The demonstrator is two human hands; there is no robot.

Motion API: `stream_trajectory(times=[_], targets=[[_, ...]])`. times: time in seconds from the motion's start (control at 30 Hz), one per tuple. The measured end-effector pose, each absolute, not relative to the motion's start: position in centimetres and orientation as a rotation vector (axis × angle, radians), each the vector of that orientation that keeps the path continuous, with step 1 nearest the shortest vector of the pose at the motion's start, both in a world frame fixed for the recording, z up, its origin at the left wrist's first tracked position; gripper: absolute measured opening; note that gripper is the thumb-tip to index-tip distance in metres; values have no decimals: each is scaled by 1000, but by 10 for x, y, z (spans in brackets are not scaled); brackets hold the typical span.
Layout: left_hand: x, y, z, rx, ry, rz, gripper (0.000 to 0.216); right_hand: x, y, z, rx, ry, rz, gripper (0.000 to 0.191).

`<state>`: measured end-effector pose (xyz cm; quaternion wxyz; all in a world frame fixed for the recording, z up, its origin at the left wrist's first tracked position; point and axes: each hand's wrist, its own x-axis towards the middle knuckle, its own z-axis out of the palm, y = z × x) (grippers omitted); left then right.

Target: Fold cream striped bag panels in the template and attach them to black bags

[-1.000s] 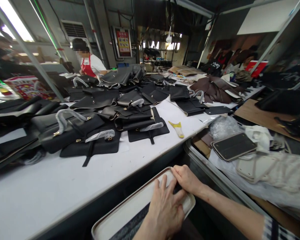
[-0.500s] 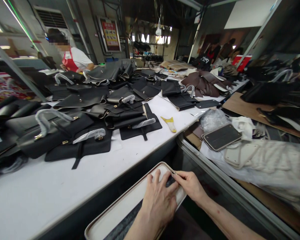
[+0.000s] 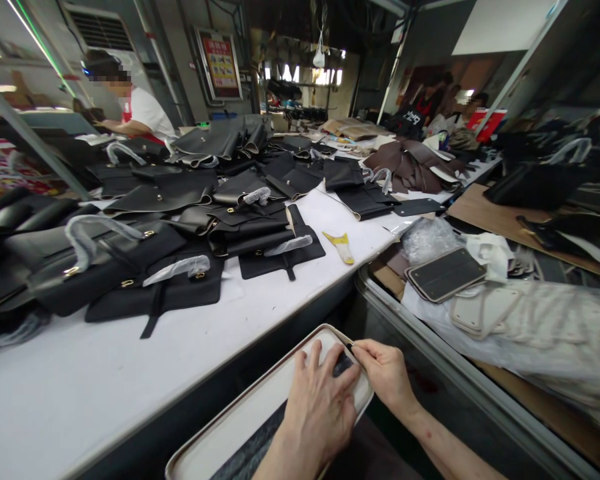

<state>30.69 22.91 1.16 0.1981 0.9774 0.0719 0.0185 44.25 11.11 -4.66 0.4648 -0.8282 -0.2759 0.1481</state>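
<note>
A pale rounded panel [image 3: 260, 417] with a darker trimmed edge lies in front of me below the table edge. My left hand [image 3: 320, 407] lies flat on its far end, fingers spread. My right hand [image 3: 385, 373] is closed in a pinch at the panel's far corner, holding a small thin thing I cannot make out. A small dark patch [image 3: 341, 365] shows between the two hands.
The white table [image 3: 145, 373] carries many black leather bag pieces [image 3: 155, 280] with plastic-wrapped handles, and a yellow tool [image 3: 341, 245]. On the right, a metal-edged bin [image 3: 460, 380] holds pale panels and a dark one [image 3: 445, 273]. A person in a red apron [image 3: 130, 110] works far left.
My view has shifted slightly. My right hand has moved from resting on the panel's corner into a pinch at its edge. The left hand stays flat on the panel.
</note>
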Motion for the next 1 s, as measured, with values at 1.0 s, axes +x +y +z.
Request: stream_trajectory(times=[1.0], targets=[[302, 224, 11, 2713, 221, 202, 25, 431, 103, -15, -2011, -1212, 352, 27]])
